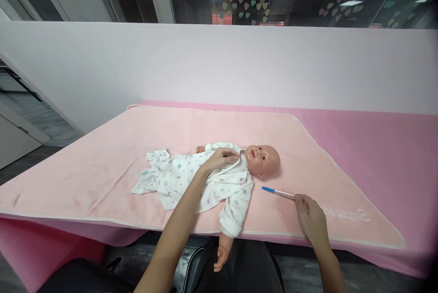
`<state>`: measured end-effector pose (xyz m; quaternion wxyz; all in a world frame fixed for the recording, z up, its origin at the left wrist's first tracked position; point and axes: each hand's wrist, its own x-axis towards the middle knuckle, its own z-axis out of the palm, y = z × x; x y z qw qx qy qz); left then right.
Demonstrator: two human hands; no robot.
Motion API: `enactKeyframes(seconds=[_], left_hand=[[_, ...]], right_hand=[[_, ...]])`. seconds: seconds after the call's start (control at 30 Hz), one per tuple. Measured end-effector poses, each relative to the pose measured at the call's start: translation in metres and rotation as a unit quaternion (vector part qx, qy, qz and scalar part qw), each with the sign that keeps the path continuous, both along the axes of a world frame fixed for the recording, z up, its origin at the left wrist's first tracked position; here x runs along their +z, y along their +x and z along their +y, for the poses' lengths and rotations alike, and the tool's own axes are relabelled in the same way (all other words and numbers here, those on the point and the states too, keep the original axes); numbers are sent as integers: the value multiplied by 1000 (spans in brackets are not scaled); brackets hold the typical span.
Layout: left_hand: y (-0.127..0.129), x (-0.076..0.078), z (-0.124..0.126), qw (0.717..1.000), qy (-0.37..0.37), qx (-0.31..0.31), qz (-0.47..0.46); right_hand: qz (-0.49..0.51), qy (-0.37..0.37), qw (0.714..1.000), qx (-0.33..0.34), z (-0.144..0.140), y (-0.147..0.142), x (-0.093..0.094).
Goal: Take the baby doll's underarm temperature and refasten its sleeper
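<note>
A baby doll [268, 161] lies on its back with its head to the right, dressed in a white printed romper [181, 172] with snaps down the front. My left hand [221, 158] reaches over the doll's chest, its fingers closed at the collar edge near the neck. In my right hand [311, 217], to the right of the doll, is a thin thermometer [278, 192]. Its blue end points left, toward the doll's shoulder, and does not touch the doll. One doll arm [224, 249] hangs over the near edge of the table.
Beneath the doll spreads a peach blanket [102, 160] with pale edging, laid over a pink tablecloth [393, 156]. A white low wall [219, 65] stands behind the table, with dark glass and heart stickers above it. My legs [246, 268] are under the near edge.
</note>
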<state>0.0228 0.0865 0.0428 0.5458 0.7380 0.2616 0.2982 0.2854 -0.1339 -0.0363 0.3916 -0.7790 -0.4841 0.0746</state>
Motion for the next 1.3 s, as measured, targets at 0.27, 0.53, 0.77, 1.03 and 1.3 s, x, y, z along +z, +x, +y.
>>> enactKeyframes(seconds=[0.27,0.53,0.77,1.03,1.3], left_hand=[[-1,2,0,999,-34,15,-14],[-3,7,-5,998,-61,22,-20],[-5,5,0,995,-99,20,-20],[-6,7,-1,998,-52,18,18],[-14,10,-5,996,42,-27,72]], right_hand=[[-178,155,967,92,54,-90,23],[3,251,959,128,117,-149,50],[76,264,959,63,133,-162,45],[91,290,951,65,131,-164,37],[87,292,950,66,130,-164,36]])
